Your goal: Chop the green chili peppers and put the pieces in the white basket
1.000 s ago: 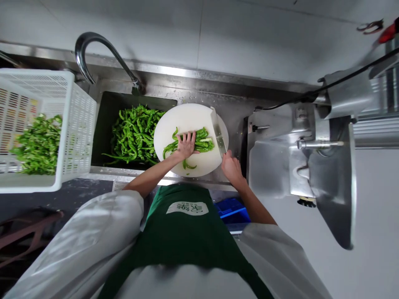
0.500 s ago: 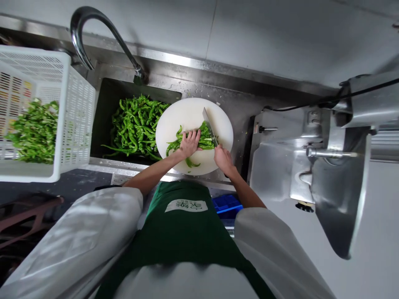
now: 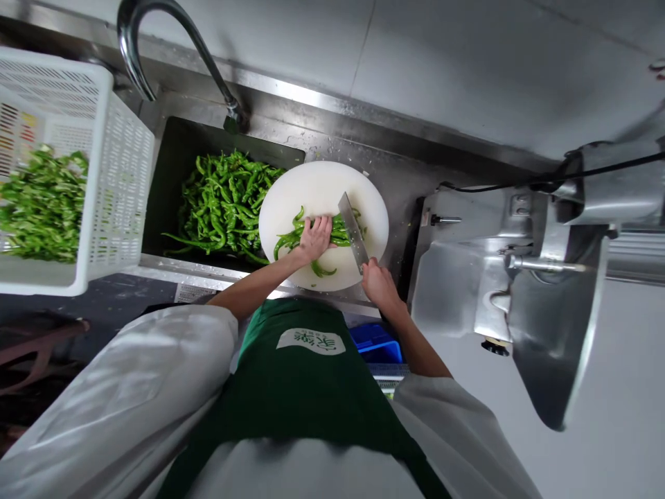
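Note:
On a round white cutting board (image 3: 306,182) lies a small bunch of long green peppers (image 3: 340,232). My left hand (image 3: 316,240) presses down over the bunch, its fingers curled across the peppers and holding them against the board. In my right hand (image 3: 381,284) is the handle of a cleaver (image 3: 354,229), whose blade stands at the right end of the bunch, slanting up and to the left. Some cut pieces show just right of the blade. A single curved pepper (image 3: 323,270) lies loose near the board's front edge.
Left of the board, a dark sink (image 3: 163,180) holds a heap of whole green peppers (image 3: 228,201) under a curved tap (image 3: 194,48). A white plastic basket (image 3: 122,187) with cut peppers (image 3: 46,208) stands far left. A metal slicing machine (image 3: 451,277) is on the right.
My right hand and the cleaver have moved slightly down and to the right. My left hand stays on the peppers. The whole view has shifted a little.

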`<state>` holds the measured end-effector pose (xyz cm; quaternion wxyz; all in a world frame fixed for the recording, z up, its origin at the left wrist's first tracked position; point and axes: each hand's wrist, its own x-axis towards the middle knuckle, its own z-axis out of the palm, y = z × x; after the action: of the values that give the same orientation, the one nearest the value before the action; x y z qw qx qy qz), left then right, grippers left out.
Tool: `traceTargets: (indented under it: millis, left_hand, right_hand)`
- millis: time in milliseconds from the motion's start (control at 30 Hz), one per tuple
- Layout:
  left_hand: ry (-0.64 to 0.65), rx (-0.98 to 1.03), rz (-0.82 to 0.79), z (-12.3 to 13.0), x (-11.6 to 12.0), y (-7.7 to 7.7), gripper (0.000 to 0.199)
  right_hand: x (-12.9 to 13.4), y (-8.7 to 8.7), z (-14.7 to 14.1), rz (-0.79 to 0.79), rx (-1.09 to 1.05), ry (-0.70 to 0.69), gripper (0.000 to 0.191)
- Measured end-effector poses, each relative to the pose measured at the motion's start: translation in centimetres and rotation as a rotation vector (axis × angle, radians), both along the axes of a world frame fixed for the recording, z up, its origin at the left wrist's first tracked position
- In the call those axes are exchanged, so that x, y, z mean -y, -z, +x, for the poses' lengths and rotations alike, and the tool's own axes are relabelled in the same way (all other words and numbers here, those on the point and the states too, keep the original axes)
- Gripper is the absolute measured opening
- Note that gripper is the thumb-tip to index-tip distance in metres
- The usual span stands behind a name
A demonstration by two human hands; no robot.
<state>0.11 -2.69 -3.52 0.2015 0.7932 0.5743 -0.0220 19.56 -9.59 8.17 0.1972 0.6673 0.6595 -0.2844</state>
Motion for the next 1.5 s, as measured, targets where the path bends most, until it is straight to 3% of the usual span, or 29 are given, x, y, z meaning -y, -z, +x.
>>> traceTargets:
  millis: [133,267,367,467,633,733,833,933,1000,1133,1267,1400,1500]
  left_hand:
    - [0.026,0.01,0.012,0.1,0.1,0.3,0.078]
    - [0.032,-0.06,-0.007,0.2,0.0,-0.5,0.079]
    - [0.002,-0.111,0.027,-0.4,-0.1,-1.7,0.091]
    - [-0.004,-0.132,0.001,-1.7,0.1,-2.4,0.104]
    - [-0.006,-0.156,-0.049,-2.7,1.2,-2.2,0.098]
    - [-0.003,-0.124,-0.014,-2.5,1.7,-1.6,0.094]
    - [0.015,-0.087,-0.004,-2.3,1.8,-1.2,0.092]
    - [0.025,-0.105,-0.031,-2.1,1.7,-1.6,0.089]
    - [0.001,-0.131,-0.03,-2.2,1.7,-2.3,0.09]
    - [-0.089,-0.129,0.02,-2.8,2.5,-3.6,0.101]
    - [-0.1,-0.116,-0.021,-3.3,3.6,-2.9,0.104]
    - [-0.093,-0.085,-0.035,-2.9,3.9,-1.5,0.091]
    - [-0.097,-0.08,-0.058,-2.5,3.8,-1.4,0.086]
  right_hand:
    - [-2.2,2.7,-2.0,0.022,-0.039,0.01,0.034]
    - [-4.7,4.7,-3.5,0.073,-0.067,0.028,0.036]
    - [-4.9,3.9,-3.2,0.098,-0.058,0.024,0.034]
    - [-3.2,1.9,-2.4,0.136,-0.033,0.023,0.035]
    - [-0.1,-0.1,-2.4,0.042,-0.021,-0.004,0.032]
    - [-0.2,0.9,-3.3,0.001,-0.036,0.0,0.031]
    - [-1.7,3.1,-4.4,0.017,-0.066,0.012,0.031]
    - [-3.4,4.6,-5.3,0.061,-0.087,0.011,0.033]
    - [-3.9,4.5,-5.3,0.073,-0.089,0.001,0.033]
    - [-2.4,2.3,-4.2,0.099,-0.036,-0.007,0.035]
    - [0.1,1.1,-3.6,0.068,-0.018,-0.062,0.035]
    - [-0.3,2.9,-4.8,0.023,-0.046,-0.075,0.032]
    - [-2.1,4.7,-5.7,0.068,-0.077,-0.061,0.033]
